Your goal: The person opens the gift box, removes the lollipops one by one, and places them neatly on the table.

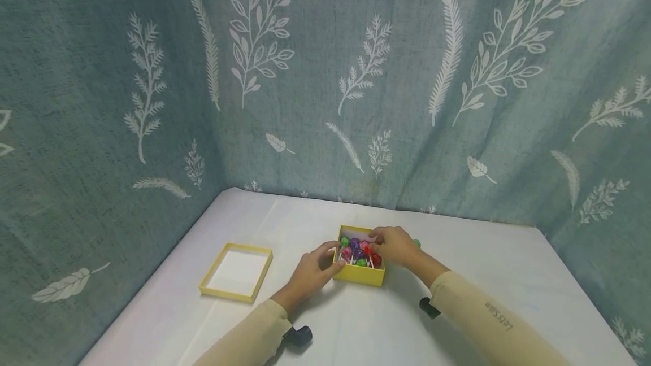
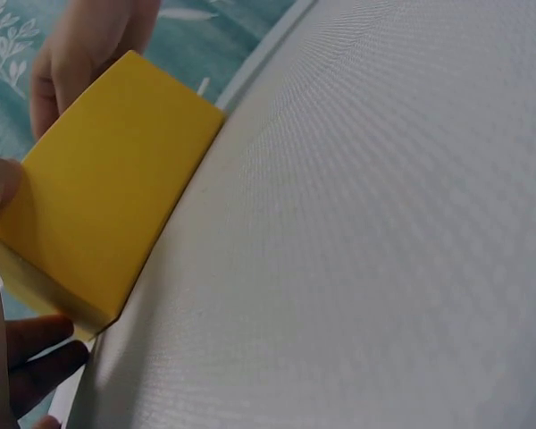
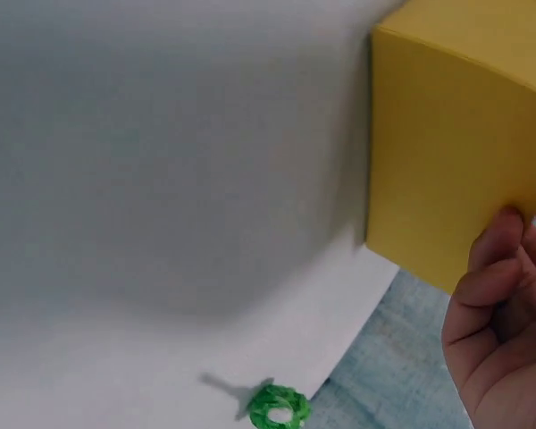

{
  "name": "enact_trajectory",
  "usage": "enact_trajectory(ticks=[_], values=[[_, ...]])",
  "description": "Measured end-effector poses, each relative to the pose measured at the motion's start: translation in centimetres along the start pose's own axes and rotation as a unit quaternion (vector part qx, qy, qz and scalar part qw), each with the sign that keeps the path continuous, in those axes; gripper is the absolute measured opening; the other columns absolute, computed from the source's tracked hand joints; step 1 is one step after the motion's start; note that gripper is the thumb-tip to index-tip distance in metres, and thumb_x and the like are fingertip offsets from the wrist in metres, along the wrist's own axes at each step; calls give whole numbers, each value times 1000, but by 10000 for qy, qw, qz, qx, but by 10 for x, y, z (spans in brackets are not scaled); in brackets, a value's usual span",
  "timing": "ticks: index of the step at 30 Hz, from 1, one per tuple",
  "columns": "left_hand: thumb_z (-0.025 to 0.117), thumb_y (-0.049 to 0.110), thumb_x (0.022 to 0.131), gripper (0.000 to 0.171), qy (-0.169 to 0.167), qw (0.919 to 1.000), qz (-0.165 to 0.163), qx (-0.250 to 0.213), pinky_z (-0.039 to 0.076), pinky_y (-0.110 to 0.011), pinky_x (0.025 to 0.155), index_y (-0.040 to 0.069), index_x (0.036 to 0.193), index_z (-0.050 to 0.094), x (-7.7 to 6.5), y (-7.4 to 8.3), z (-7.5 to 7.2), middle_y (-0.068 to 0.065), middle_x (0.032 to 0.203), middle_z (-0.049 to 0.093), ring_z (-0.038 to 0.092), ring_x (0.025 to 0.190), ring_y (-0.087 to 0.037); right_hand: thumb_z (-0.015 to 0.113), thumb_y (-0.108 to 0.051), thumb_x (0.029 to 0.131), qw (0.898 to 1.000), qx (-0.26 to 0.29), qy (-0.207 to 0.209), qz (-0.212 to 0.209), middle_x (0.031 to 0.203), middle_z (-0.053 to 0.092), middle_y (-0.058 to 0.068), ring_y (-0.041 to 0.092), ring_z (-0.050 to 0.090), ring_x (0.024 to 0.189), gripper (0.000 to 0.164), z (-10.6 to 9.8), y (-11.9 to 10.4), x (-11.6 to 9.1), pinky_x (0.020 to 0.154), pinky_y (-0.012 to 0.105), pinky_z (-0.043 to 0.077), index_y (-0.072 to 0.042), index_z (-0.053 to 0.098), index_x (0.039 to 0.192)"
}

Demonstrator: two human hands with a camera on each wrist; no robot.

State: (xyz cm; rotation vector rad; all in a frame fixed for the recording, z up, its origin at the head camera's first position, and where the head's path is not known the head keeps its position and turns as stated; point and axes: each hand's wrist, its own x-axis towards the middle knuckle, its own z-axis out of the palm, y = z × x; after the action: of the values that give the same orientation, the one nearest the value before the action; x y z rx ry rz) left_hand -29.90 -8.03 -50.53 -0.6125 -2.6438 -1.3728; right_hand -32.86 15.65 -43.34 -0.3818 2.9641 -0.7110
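Note:
An open yellow box [image 1: 358, 275] stands on the table, holding several wrapped lollipops [image 1: 355, 243] in green, purple, pink and red. My left hand [image 1: 308, 271] holds the box at its left side, thumb at the front corner and fingers along the left wall. In the left wrist view the yellow box [image 2: 116, 179] hides part of both hands. My right hand [image 1: 399, 245] is over the box's right side and appears to pinch a red lollipop [image 1: 367, 251]. In the right wrist view the curled fingers [image 3: 496, 259] are against the box's side wall.
A yellow-rimmed box lid [image 1: 202, 288] lies inside up to the left of the box. One green lollipop [image 3: 280, 407] lies on the table beyond my right hand. Patterned curtains [image 1: 325, 72] hang behind the white table [image 1: 498, 298] and along its sides.

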Motion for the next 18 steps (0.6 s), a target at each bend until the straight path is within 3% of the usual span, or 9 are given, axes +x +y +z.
enact_trajectory(ticks=[7, 18], values=[[63, 44, 93, 50, -3, 10000, 48, -14, 37, -59, 100, 22, 136, 54, 0, -2, 1, -16, 122, 65, 55, 121, -35, 68, -22, 91, 10000, -13, -56, 19, 100, 71, 2, 17, 66, 90, 30, 9, 0, 0, 80, 38, 54, -12, 68, 119], [63, 45, 93, 49, 26, 10000, 79, -36, 38, -61, 98, 22, 136, 54, 1, -3, 4, -15, 121, 66, 56, 120, -36, 69, -31, 90, 9941, -1060, -202, -62, 104, 70, 4, 25, 65, 97, 37, 13, -7, 3, 86, 46, 51, -10, 68, 120]])
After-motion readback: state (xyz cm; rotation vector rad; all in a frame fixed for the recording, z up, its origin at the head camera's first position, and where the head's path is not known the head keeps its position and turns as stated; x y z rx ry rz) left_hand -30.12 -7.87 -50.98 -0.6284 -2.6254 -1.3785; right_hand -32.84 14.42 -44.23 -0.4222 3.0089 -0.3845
